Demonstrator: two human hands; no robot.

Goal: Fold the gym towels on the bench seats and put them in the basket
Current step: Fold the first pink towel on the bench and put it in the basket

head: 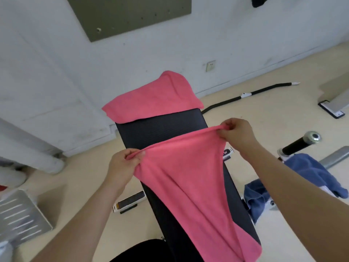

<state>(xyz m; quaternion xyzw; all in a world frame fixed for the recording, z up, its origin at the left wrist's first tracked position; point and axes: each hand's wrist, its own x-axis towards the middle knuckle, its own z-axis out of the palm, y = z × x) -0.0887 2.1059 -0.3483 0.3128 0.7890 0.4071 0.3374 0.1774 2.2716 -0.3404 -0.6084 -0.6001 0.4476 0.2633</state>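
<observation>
From the head view we see both bare forearms reaching forward. The left hand (124,161) is turned thumb-up, and its fingers (132,155) are curled, pinching the near-left corner of a bright pink terry gym towel (185,176). The right hand (237,133) sits higher and farther away, its fingers (228,127) bunched round the opposite corner. Between the two hands the towel's top edge is pulled into a taut line, lifted off the surface. The rest of the cloth drapes down along the bench toward us.

Under it we find the black, textured padded bench surface (160,129), running away from us toward a white wall. At its far end lies a second pink towel (151,99), folded over and covering that end. The floor is pale beige. To the right, a crumpled blue towel (311,173) lies over a neighbouring frame, beside a black foam roller with a metal end cap (302,141). A thin black bar (264,90) lies on the floor by the wall. The wall carries a grey-green panel (128,14) and a white socket (210,66).

At lower left a pale slatted object (20,214) is blurred and partly cut off, and we cannot tell whether it is the basket. The pink towel's lower end runs out of the picture.
</observation>
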